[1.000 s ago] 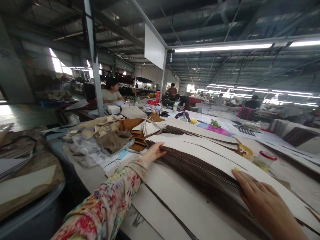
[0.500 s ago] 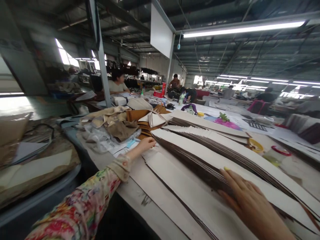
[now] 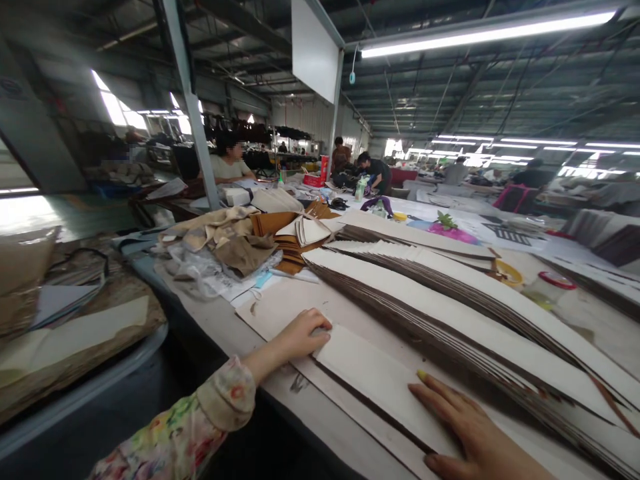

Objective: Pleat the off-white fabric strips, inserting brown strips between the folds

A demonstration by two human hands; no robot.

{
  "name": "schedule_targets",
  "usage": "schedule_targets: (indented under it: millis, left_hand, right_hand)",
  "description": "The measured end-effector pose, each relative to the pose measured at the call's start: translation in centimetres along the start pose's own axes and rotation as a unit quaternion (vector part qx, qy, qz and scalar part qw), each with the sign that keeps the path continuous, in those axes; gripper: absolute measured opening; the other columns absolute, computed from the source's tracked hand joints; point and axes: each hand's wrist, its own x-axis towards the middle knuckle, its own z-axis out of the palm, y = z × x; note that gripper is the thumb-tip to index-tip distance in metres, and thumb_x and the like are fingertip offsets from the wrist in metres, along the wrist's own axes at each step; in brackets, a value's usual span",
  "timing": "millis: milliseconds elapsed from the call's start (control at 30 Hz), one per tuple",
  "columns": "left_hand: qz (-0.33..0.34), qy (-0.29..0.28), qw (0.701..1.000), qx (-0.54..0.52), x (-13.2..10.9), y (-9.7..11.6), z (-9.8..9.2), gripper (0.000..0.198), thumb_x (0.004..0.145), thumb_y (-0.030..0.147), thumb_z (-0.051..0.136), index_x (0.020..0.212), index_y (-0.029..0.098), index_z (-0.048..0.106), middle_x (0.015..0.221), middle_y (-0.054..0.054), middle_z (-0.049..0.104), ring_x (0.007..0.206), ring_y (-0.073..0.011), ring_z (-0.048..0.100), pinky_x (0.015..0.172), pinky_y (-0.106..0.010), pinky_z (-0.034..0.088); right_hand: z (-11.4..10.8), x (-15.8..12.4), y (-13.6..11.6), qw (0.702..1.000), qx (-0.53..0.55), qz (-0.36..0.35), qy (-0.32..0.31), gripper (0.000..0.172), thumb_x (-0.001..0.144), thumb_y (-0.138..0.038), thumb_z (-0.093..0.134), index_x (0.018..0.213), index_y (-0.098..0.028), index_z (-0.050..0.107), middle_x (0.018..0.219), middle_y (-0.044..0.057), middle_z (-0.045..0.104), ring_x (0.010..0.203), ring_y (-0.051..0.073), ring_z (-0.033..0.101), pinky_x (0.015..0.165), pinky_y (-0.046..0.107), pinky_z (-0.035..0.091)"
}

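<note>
My left hand [image 3: 300,335] has its fingers curled on the near end of a long white strip [image 3: 370,380] lying flat on the table; whether it grips the strip I cannot make out. My right hand [image 3: 467,430] lies flat on the same strip further along, fingers stretched out. Just behind the strip a fanned stack of long white strips with dark brown undersides [image 3: 450,310] runs across the table [image 3: 270,303]. A second such stack [image 3: 415,243] lies beyond it.
Tan and brown fabric pieces [image 3: 235,240] are heaped at the table's left. A pink bowl [image 3: 447,233], a yellow tape roll [image 3: 510,273] and a red-rimmed jar [image 3: 550,287] stand at the right. Other people [image 3: 227,163] work at tables behind. A steel post [image 3: 193,113] rises at left.
Both hands have come back toward me, off the fanned stack and onto a single strip lying flat in front of it. The camera has tilted slightly.
</note>
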Motion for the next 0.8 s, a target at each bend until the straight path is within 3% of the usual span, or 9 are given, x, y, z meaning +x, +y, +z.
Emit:
schedule_targets:
  millis: [100, 200, 333, 500, 800]
  left_hand:
    - [0.023, -0.011, 0.999, 0.029, -1.6, 2.1, 1.7, 0.021, 0.078, 0.027, 0.053, 0.096, 0.021, 0.061, 0.097, -0.005, 0.055, 0.095, -0.0209, 0.048, 0.087, -0.031, 0.036]
    - [0.021, -0.005, 0.998, 0.057, -2.1, 3.0, 2.4, 0.021, 0.080, 0.029, 0.051, 0.098, 0.022, 0.060, 0.099, -0.005, 0.054, 0.095, -0.0210, 0.048, 0.086, -0.031, 0.036]
    - [0.024, -0.006, 0.997, 0.068, -2.0, 2.8, 2.5, 0.020, 0.080, 0.028, 0.052, 0.098, 0.023, 0.060, 0.098, -0.004, 0.053, 0.096, -0.0205, 0.047, 0.086, -0.031, 0.037]
    - [0.021, 0.001, 0.996, 0.084, -2.0, 2.8, 2.5, 0.019, 0.081, 0.027, 0.052, 0.099, 0.023, 0.059, 0.098, -0.003, 0.053, 0.095, -0.0190, 0.047, 0.086, -0.031, 0.037]
    - [0.018, -0.003, 0.997, 0.081, -2.0, 2.8, 2.4, 0.019, 0.081, 0.023, 0.050, 0.098, 0.024, 0.059, 0.098, -0.002, 0.053, 0.094, -0.0180, 0.048, 0.084, -0.030, 0.039]
  right_hand:
    - [-0.4, -2.8, 1.2, 0.999, -0.004, 0.023, -0.036, 0.064, 0.070, -0.041, 0.058, 0.128, -0.024, 0.041, 0.134, 0.012, 0.033, 0.119, 0.030, 0.036, 0.093, 0.048, 0.037]
    - [-0.6, -2.6, 0.3, 0.999, -0.003, 0.042, -0.031, 0.064, 0.072, -0.052, 0.054, 0.127, -0.022, 0.043, 0.135, 0.013, 0.032, 0.121, 0.030, 0.034, 0.095, 0.051, 0.033]
    - [-0.6, 1.6, -3.4, 1.000, 0.007, 0.008, 0.016, 0.073, 0.072, -0.056, 0.053, 0.133, -0.022, 0.033, 0.140, 0.012, 0.023, 0.127, 0.027, 0.024, 0.101, 0.050, 0.022]
    - [-0.3, 6.5, -6.7, 0.998, 0.040, -0.040, 0.010, 0.078, 0.067, -0.054, 0.058, 0.133, -0.020, 0.033, 0.140, 0.014, 0.025, 0.127, 0.027, 0.024, 0.103, 0.047, 0.019]
    - [0.1, 6.5, -3.8, 0.971, 0.234, -0.027, 0.036, 0.061, 0.080, -0.049, 0.047, 0.133, -0.024, 0.031, 0.142, 0.009, 0.023, 0.129, 0.023, 0.020, 0.104, 0.042, 0.021]
